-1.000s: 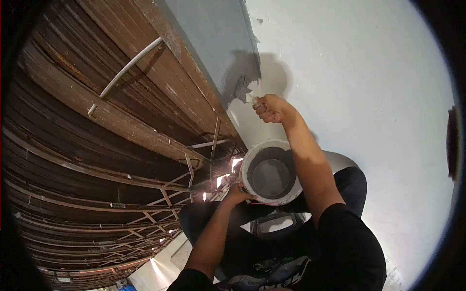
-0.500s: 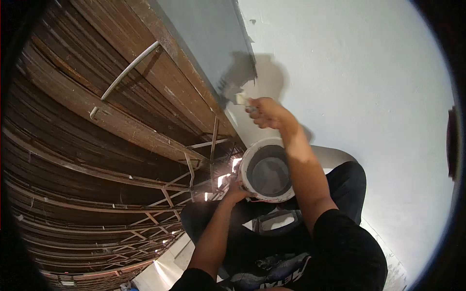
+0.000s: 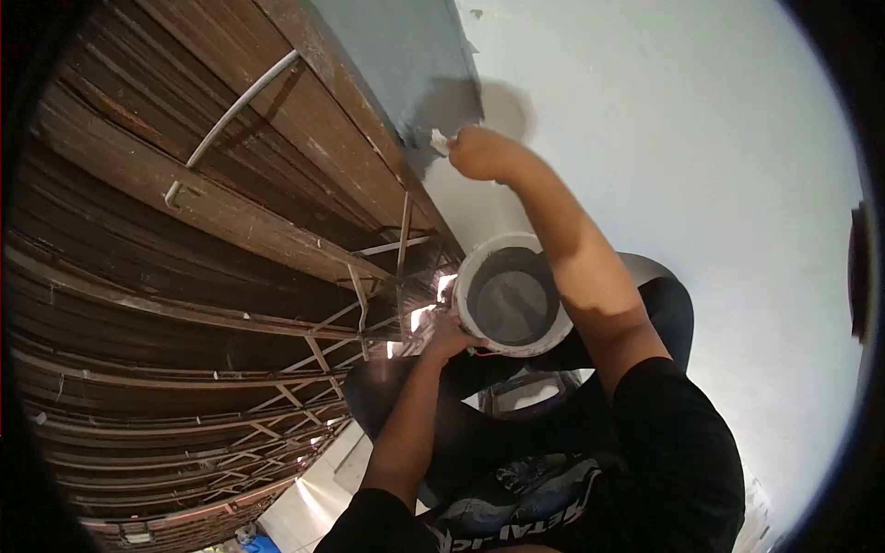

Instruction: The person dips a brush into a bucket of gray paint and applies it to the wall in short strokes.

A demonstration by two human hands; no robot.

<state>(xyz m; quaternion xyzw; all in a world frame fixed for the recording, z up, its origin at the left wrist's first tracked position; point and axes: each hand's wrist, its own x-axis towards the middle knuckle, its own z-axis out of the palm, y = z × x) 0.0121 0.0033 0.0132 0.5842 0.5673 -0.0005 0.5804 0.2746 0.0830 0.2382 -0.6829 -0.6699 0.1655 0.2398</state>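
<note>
My right hand (image 3: 481,152) is raised against the wall and grips a paintbrush (image 3: 439,141), whose bristles press on the lower edge of a grey painted patch (image 3: 406,55). My left hand (image 3: 449,337) holds the rim of a white bucket (image 3: 479,334) that contains grey paint (image 3: 512,300). The bucket hangs below my right forearm, close to my dark trousers (image 3: 461,433).
A white wall (image 3: 664,120) fills the right side. To the left stands a brown folding metal gate (image 3: 184,240) with a pale curved handle (image 3: 235,111). A bright tiled floor (image 3: 313,502) shows far below between my legs.
My right hand has moved up and to the left with the brush, from below the grey patch onto its lower edge. The bucket has risen slightly in my left hand.
</note>
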